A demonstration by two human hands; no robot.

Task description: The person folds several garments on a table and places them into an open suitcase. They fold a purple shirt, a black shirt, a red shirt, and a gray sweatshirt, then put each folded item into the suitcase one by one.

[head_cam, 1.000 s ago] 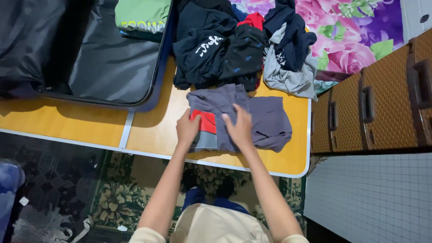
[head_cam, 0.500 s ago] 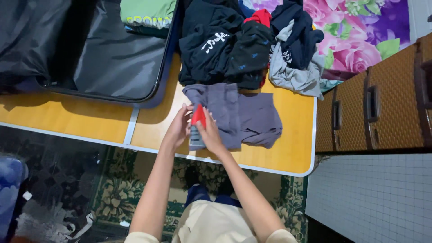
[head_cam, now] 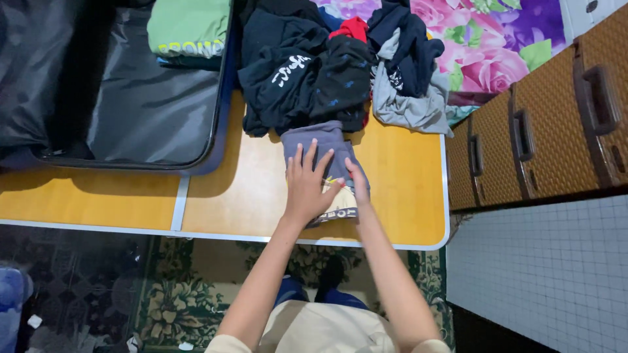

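Grey t-shirt (head_cam: 324, 167) folded into narrow strip, near edge of yellow desk (head_cam: 248, 189). Left hand (head_cam: 306, 186) flat, grip released, pressing it; right hand (head_cam: 356, 183) alongside, fingers extended. Unfolded dark pile (head_cam: 307, 65) far side; one green shirt (head_cam: 190, 29) in suitcase (head_cam: 150, 104). Judged early.

Bare table (head_cam: 405, 189) surface lies right of the folded grey garment (head_cam: 325, 157) and left of it up to the open suitcase (head_cam: 131, 98). The far side is blocked by 1 clothes pile (head_cam: 327, 65); brown drawers (head_cam: 536, 131) bound the right edge.
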